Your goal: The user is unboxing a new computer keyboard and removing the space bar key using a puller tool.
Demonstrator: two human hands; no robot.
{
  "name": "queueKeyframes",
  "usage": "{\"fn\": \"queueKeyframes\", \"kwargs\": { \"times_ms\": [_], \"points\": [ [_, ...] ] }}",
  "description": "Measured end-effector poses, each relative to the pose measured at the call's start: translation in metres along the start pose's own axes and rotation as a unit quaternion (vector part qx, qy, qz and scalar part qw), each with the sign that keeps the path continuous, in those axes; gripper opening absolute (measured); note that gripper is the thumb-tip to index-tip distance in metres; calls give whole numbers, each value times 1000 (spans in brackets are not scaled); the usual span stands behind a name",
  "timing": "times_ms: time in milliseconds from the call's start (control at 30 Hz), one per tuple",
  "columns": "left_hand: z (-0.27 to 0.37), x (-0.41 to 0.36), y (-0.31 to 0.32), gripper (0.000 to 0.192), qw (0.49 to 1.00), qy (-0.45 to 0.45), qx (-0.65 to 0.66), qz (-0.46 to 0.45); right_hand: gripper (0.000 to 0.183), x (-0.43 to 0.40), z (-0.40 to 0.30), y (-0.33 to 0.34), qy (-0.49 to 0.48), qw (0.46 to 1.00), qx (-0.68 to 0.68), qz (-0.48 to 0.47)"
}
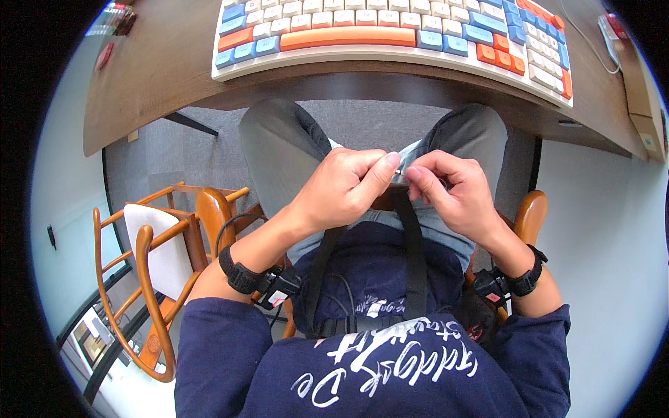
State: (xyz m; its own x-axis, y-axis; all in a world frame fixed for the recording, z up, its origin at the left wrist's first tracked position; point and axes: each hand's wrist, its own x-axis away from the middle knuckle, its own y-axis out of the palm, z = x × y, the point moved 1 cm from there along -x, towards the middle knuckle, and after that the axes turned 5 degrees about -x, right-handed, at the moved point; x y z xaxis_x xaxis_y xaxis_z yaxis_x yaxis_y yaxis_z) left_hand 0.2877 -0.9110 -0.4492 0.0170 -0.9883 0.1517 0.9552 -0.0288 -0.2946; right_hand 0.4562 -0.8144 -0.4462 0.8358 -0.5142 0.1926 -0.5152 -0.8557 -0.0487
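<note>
My left hand (347,183) and my right hand (452,188) meet above my lap, fingertips nearly touching. The left thumb is pressed against the curled forefinger. A small shiny object (399,172) shows at the left fingertips; it is too small to name. Thumb and forefinger of the right hand are drawn together just beside it. A thin line, perhaps thread or wire, shows faintly by the right fingers, and whether they grip it is unclear. Below the hands, a black strap (410,251) runs down over my dark blue T-shirt (387,366).
Ahead is a brown wooden desk (157,78) bearing a white keyboard (334,55) with cream, blue and orange keys. A wooden chair with a pale seat (157,256) stands at the left. One wooden armrest (530,214) of my chair shows on the right. A cardboard box (645,104) sits far right.
</note>
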Motion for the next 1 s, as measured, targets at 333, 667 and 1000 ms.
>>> {"fn": "queueKeyframes", "kwargs": {
  "times_ms": [333,667,1000],
  "points": [
    [-1,2,4,40,999,36,-12,21,19,-1,6,-3,-25,997,22,-66],
    [-8,7,-10,44,979,-10,192,61,9,4,10,-5,-182,966,168,76],
    [-12,5,-6,18,991,33,112,67,9,4,12,-3,-199,970,123,68]
  ]
}}
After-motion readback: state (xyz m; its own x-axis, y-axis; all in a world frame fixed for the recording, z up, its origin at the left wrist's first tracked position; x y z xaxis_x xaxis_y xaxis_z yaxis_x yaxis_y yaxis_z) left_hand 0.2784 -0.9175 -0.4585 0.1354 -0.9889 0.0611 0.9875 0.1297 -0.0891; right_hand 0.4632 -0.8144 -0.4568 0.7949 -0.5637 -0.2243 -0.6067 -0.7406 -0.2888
